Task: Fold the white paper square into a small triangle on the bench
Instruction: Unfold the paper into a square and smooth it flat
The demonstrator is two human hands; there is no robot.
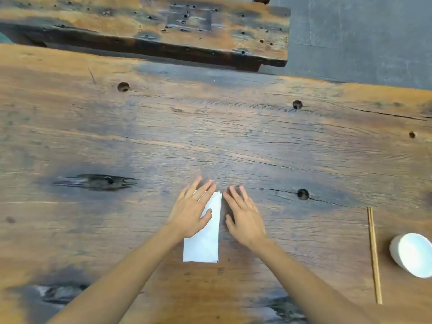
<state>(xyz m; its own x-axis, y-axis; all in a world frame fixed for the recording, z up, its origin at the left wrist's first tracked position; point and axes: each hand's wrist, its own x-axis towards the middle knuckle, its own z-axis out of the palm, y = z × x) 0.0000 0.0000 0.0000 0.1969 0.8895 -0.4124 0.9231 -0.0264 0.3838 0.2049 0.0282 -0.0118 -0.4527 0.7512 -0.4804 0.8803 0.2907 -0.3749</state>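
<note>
Item: white paper (pixel 207 242), folded into a long narrow strip with layered edges visible at the near end. It is laid flat on the worn wooden surface (pixel 233 141), near the centre of its front part. The long axis runs almost straight away from the person, leaning slightly to the right at the far end, where the strip narrows to a slanted tip.

Left hand (pixel 190 210): laid flat on the far left portion of the strip, fingers spread and extended, thumb resting across the paper; nothing is gripped, the grip being fully open.

Right hand (pixel 244 218): laid palm-down on the surface just beside the strip's right edge, fingers extended, grip open and empty.

Also noted, well apart at the right: a pair of chopsticks (pixel 374 256) and a white bowl (pixel 412 254).
</note>
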